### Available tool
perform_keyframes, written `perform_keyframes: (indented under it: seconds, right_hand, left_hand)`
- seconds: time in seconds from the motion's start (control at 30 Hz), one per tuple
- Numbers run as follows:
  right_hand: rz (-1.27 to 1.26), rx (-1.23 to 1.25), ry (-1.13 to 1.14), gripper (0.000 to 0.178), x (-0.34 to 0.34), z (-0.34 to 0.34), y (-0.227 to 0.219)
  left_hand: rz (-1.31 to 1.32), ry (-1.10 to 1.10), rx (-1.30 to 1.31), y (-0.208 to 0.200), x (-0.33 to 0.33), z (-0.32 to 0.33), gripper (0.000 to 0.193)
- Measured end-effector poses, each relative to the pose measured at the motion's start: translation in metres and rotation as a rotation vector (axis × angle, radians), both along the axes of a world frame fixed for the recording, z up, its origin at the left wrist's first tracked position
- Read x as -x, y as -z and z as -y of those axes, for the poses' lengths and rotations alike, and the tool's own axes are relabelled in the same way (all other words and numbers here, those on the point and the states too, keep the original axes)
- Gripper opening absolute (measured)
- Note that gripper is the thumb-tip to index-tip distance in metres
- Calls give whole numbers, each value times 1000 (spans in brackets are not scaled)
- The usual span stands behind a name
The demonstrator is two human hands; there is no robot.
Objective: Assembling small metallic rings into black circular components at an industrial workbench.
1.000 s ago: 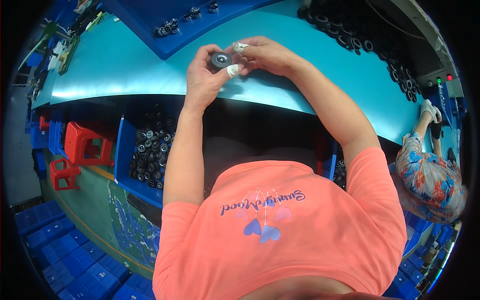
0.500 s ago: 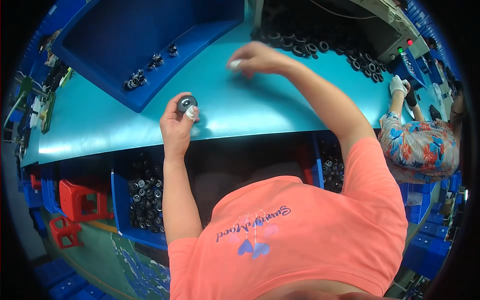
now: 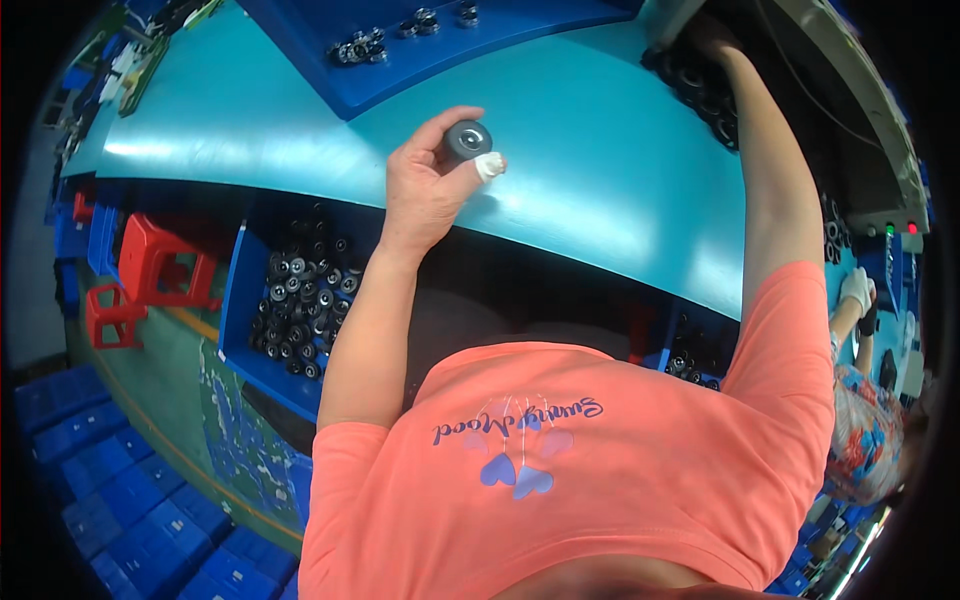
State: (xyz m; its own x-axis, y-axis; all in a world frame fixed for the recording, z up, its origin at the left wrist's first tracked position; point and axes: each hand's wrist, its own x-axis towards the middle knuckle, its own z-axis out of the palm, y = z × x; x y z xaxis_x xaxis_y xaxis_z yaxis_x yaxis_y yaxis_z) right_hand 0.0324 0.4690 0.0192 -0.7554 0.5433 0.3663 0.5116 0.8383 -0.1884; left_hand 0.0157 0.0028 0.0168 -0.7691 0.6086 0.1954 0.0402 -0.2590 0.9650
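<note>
Black rings (image 3: 692, 82) sit just beside the right hand (image 3: 712, 38), which is so lost in shadow I can't tell its grip, while the left hand (image 3: 425, 190) pinches a dark wheel (image 3: 467, 140) above turquoise tabletop (image 3: 600, 170) stretching from its front edge to a blue tray (image 3: 347, 95) cut off up top.

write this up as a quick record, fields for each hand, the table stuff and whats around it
left hand: holding a dark wheel above the table, white wrap on the thumb
right hand: stretched out by the pile of black rings; grip too shaded to tell
tray: blue tray with shiny parts
bin: blue bin below the table's near edge, with many small wheels
floor: red stools on the left
co-worker: white-gloved hand at far right
</note>
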Motion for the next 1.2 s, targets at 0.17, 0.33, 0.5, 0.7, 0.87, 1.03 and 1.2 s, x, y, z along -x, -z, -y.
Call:
perform_keyframes:
  seconds: [0.17, 0.33, 0.5, 0.7, 0.87, 1.03, 1.2]
  right_hand:
    - [87, -39, -9, 31, 15, -18, 20]
    - [35, -81, -59, 29, 10, -12, 17]
    - [-130, -93, -31, 37, -47, -5, -32]
    - [-395, 360, -310, 51, -110, 44, -34]
    - [-364, 688, -685, 59, -106, 194, -44]
    - [-330, 792, -877, 70, -84, 281, -51]
    - [-368, 689, -1038, 73, -60, 336, -50]
  left_hand:
    - [-137, -87, 152, 0, -7, -1, 48]
    - [-347, -240, 361, -1, -13, -11, 44]
    - [-458, -327, 418, -6, -19, -3, 43]
    - [-494, -566, 342, 8, -13, 89, 44]
    - [-571, -638, 1164, 24, -18, 198, 56]
    - [-331, -509, 684, -4, -33, 165, 36]
    - [152, -53, -38, -22, -26, 73, 42]
